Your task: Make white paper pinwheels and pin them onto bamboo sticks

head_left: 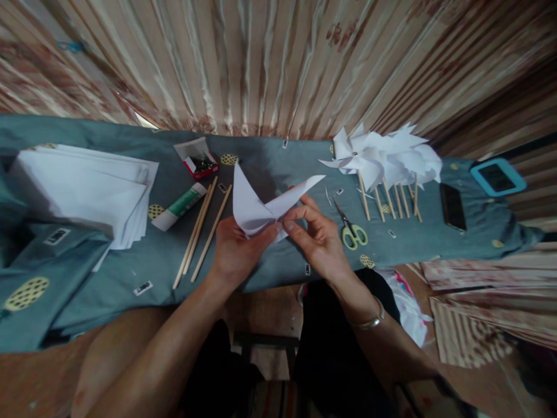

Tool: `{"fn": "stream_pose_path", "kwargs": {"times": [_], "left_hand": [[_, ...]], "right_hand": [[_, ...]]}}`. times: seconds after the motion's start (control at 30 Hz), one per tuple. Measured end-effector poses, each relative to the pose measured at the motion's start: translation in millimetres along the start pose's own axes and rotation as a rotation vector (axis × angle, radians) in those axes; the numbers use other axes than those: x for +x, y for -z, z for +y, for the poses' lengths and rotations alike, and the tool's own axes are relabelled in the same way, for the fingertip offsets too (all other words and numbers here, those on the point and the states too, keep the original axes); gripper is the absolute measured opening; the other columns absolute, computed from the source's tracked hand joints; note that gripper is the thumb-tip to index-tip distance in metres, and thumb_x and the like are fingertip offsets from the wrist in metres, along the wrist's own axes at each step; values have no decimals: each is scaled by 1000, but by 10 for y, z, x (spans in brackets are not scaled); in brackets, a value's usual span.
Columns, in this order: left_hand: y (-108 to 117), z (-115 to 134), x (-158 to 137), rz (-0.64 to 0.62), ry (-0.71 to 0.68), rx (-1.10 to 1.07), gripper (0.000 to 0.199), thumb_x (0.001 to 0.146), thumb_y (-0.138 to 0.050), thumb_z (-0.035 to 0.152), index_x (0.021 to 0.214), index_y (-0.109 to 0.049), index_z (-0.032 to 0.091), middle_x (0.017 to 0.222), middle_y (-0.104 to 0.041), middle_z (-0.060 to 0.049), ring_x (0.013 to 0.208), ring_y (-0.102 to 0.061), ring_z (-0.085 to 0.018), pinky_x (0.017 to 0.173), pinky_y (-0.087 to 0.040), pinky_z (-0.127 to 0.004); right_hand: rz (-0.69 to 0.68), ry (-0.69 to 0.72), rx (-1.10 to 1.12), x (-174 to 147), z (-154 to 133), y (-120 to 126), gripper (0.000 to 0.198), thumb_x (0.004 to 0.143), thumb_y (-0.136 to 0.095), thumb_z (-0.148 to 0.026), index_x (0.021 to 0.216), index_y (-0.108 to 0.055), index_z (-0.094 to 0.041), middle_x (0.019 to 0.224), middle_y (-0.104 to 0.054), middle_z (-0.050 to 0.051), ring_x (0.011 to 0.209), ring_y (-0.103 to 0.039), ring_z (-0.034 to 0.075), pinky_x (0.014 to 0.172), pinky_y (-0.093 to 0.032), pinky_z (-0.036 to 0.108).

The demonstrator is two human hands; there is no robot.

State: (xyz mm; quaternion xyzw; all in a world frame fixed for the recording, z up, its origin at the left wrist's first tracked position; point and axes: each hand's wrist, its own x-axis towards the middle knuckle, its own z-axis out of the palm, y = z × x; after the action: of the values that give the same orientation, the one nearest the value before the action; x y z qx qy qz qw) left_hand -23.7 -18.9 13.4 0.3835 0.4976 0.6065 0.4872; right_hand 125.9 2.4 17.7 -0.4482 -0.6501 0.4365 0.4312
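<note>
Both hands [232, 247] [319, 239] pinch folded white paper [252, 208]; green-and-white tube [180, 207] bears illegible lettering.

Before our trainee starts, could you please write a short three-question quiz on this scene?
1. True or false: only the right hand touches the folded white paper.
2. Which lies beside the loose sticks: A) the black phone, B) the glue stick, or C) the paper pinwheels?
3. What colour are the handles of the scissors?

Key:
1. False; the left hand touches it too.
2. B.
3. Pale green.
</note>
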Motion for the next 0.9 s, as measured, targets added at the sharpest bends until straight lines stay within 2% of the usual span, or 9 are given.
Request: {"fn": "stream_pose_path", "kwargs": {"times": [0.2, 0.37, 0.47, 0.57, 0.7, 0.77, 0.9], "left_hand": [[29, -35, 1, 8, 9, 10, 18, 65, -81, 22, 82, -78, 18, 83, -79, -3, 74, -73, -19, 72, -60, -30], [19, 4, 9, 30, 19, -1, 19, 63, -81, 20, 81, -77, 19, 83, -79, -3, 75, -73, -19, 74, -60, -31], [6, 32, 11, 34, 40, -4, 20, 60, -81, 21, 80, -76, 17, 82, -79, -4, 74, -73, -20, 74, -61, -32], [7, 33, 11, 26, 59, -27, 21, 60, -82, 21, 79, -76, 17, 82, -78, -5, 75, -73, -21, 76, -61, -33], [10, 39, 12, 27, 61, -66, 21, 58, -84, 20, 77, -75, 18, 80, -78, -4, 73, -73, -21, 73, -61, -33], [5, 54, 11, 23, 83, -82, 20, 58, -84, 19, 76, -75, 19, 79, -78, -4, 73, -73, -21, 73, -61, -34], [-6, 70, 3, 7, 128, -127, 21, 57, -84, 19, 77, -76, 19, 82, -79, -4, 76, -73, -21, 77, -62, -35]], "right_hand": [[-1, 1, 4, 8, 3, 5, 8, 86, -68, -33, 81, -66, -27, 129, -63, 3, 140, -44, 23, 119, -28, 48], [52, -24, 13, -10, 40, 2, 6, 83, -72, -28, 84, -65, -28, 131, -61, 2, 141, -42, 23, 120, -27, 50], [101, -11, -19, -16, 68, 11, 18, 80, -75, -31, 95, -65, -29, 144, -52, 2, 143, -40, 24, 121, -28, 50], [139, -22, -11, -9, 91, 15, 43, 77, -79, -35, 116, -61, -30, 148, -49, 4, 141, -42, 25, 121, -28, 50], [134, -46, 102, 13, 72, -1, 63, 73, -82, -38, 128, -53, -31, 137, -60, 5, 131, -52, 24, 118, -34, 48], [90, -63, 183, 20, 37, -5, 65, 71, -83, -41, 128, -52, -31, 130, -65, 4, 123, -59, 23, 114, -41, 45], [27, -147, 264, 26, -37, 21, 65, 72, -83, -42, 127, -50, -33, 101, -74, -1, 96, -69, 21, 97, -55, 43]]}}
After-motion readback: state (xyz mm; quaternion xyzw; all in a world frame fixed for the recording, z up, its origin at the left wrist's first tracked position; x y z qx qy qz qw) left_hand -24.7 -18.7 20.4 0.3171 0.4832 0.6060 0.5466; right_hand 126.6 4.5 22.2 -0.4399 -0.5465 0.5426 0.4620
